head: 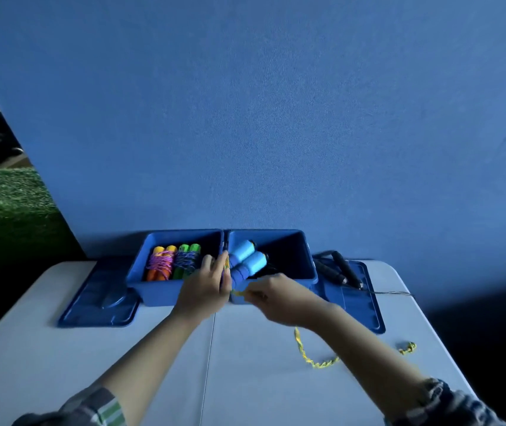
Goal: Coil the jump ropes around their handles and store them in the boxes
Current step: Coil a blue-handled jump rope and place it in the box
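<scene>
- Blue wall [276, 118] fills the upper view; a strip of green turf [5, 204] at 9 o'clock.
- White table [122, 348] across the lower half, a seam running down its middle.
- Two blue boxes side by side at centre, against the wall: left box [153, 292], right box [302, 259].
- Two blue lids lie flat on the table: left lid [98, 305] at 9 o'clock of the boxes, right lid [365, 302] at 3 o'clock.
- Left hand [207, 287] grips the blue handles [247, 259], a pair held together, tilted up toward 1 o'clock over the right box's near-left corner.
- Right hand [276, 295], just at 3 o'clock of the left, pinches the yellow rope [307, 355] near the handles' lower end; the rope drops behind the wrist and trails over the table toward 4 o'clock, its far bit [408, 347] showing past the forearm.
- Black rope [337, 272], uncoiled, rests on the right lid, its cord running off toward 3 o'clock.
- Orange set [161, 262] with pink rope wound round it lies in the left box.
- Green set [187, 259], dark rope wound round it, lies just at 3 o'clock of the orange one.
- Plaid sleeves [98, 407] at both lower corners.
</scene>
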Demonstrator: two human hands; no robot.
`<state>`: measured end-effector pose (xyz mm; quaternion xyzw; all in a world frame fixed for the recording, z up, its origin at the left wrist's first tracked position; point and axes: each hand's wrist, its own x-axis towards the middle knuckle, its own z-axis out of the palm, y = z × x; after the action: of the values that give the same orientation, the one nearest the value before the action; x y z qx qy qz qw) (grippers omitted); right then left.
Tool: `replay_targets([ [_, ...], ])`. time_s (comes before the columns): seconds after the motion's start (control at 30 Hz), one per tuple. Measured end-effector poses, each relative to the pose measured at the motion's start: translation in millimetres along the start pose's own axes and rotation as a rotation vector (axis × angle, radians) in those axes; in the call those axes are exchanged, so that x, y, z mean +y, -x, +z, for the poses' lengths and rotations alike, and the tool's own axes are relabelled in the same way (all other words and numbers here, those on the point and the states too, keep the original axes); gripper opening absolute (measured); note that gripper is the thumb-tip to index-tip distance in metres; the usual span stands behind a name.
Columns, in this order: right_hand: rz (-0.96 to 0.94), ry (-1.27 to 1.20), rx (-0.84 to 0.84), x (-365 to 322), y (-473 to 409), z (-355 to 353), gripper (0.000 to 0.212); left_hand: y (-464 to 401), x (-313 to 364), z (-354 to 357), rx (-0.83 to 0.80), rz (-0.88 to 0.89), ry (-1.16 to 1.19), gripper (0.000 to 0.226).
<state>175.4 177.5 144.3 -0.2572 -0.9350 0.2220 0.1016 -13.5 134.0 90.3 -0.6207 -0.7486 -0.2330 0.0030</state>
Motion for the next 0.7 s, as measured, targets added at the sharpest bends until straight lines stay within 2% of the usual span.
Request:
replay_targets([
  [0.07,0.022,0.034,0.032,10,-6,-8,0.020,10,0,2,-0.077,0.099,-0.004,0.060],
  [0.23,0.049,-0.030,0.013,29,-8,-9,0.021,32,0,8,-0.171,0.482,-0.027,0.050],
  [0.37,0.057,-0.051,-0.015,47,-2,-5,0.018,47,5,6,-0.188,0.609,0.066,0.049],
  [0.43,0.094,-0.098,-0.018,54,-1,-6,0.017,52,6,5,-0.202,0.650,0.100,0.056],
  [0.53,0.176,-0.221,0.004,65,3,-9,0.017,61,10,4,-0.206,0.607,0.189,0.079],
  [0.7,0.253,-0.384,0.021,80,11,-5,0.015,59,13,2,-0.134,0.538,0.299,0.076],
])
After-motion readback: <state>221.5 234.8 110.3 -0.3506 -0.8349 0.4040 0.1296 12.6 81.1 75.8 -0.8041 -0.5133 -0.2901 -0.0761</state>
